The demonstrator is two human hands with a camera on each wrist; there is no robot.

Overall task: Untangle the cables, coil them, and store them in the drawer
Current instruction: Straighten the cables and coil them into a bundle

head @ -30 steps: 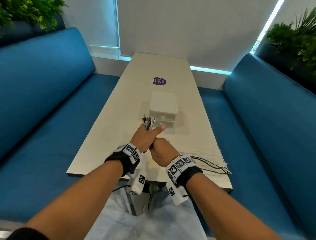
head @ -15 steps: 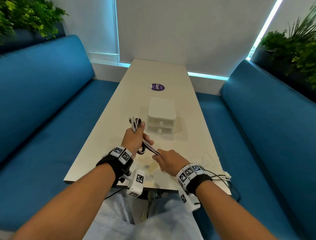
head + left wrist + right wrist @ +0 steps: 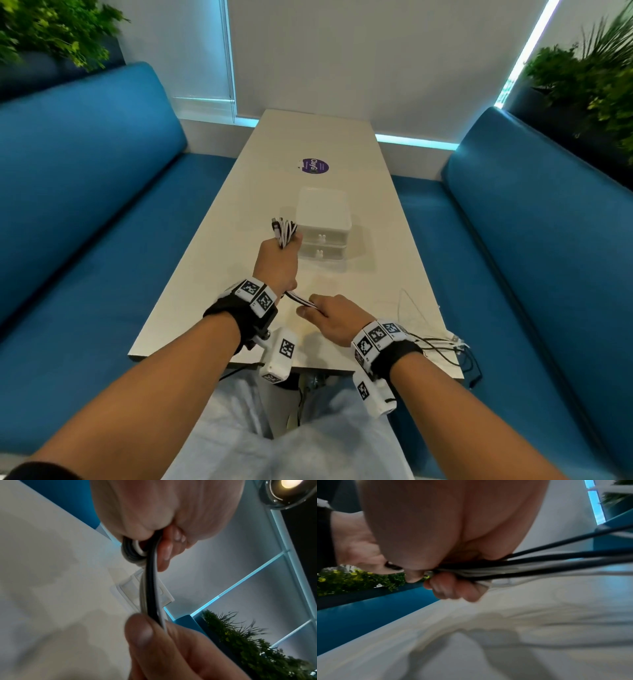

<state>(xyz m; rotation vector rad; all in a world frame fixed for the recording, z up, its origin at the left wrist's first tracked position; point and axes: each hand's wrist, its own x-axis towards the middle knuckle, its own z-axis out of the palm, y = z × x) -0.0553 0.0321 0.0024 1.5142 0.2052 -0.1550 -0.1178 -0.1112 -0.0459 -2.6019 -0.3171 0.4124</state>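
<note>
My left hand grips a bundle of black and white cables above the table, their looped ends sticking up past the fist beside the drawer unit. The bundle runs taut from that fist down to my right hand, which pinches the cables between thumb and curled fingers. Loose cable tails trail from the right wrist over the table's near right corner. The white two-drawer unit stands mid-table with both drawers closed.
The pale long table runs between two blue benches. A round purple sticker lies beyond the drawer unit. Plants stand behind both bench backs. A thin white wire lies near the right edge.
My hands have drawn apart: the left rose forward toward the drawer unit with the bundle, and the right slid back along the cables, stretching them taut between the hands.
</note>
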